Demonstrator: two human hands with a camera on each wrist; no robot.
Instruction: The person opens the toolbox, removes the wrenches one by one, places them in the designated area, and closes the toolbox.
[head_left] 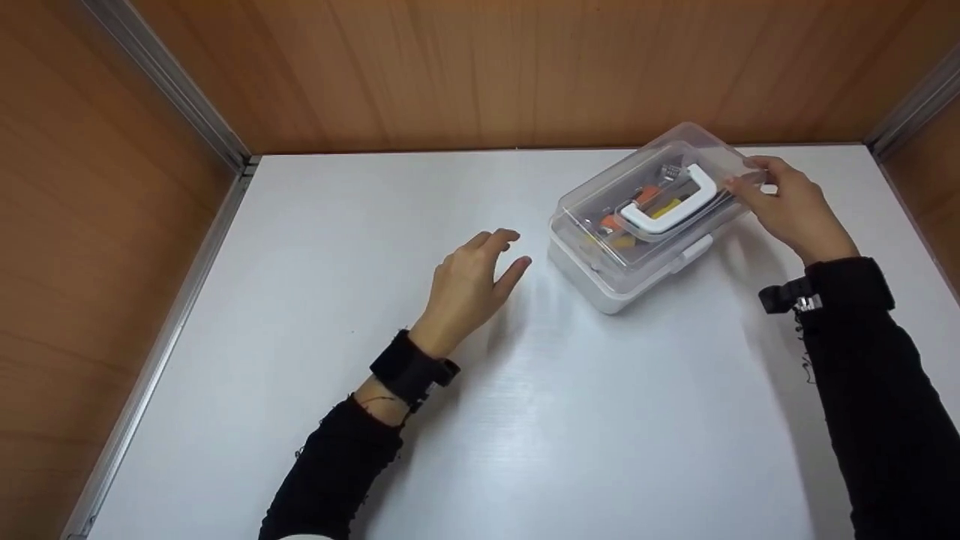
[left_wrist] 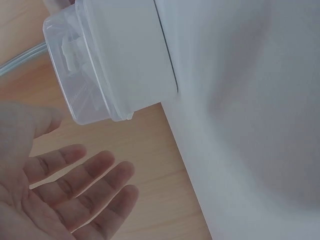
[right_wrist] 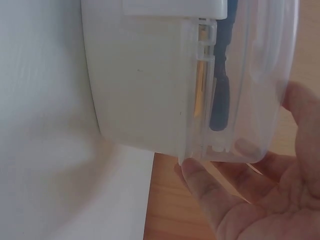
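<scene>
A white plastic box (head_left: pixel 600 281) with a clear lid (head_left: pixel 675 161) and a white handle (head_left: pixel 670 204) lies on the white table (head_left: pixel 450 420) at the back right. Orange and yellow tools show through the lid. My right hand (head_left: pixel 787 206) pinches the lid's right end, thumb on top and fingers under its rim. In the right wrist view the lid (right_wrist: pixel 260 75) sits between those fingers (right_wrist: pixel 210 190) and the box wall (right_wrist: pixel 145 85). My left hand (head_left: pixel 472 281) hovers open just left of the box, holding nothing. The left wrist view has its palm (left_wrist: pixel 65 195) below the box end (left_wrist: pixel 120 60).
Wooden walls (head_left: pixel 525 67) close in the table at the back and on both sides, with metal strips (head_left: pixel 172 82) in the corners. A white latch (head_left: pixel 694 251) sits on the box's front side. Black sleeves and wrist straps cover both forearms.
</scene>
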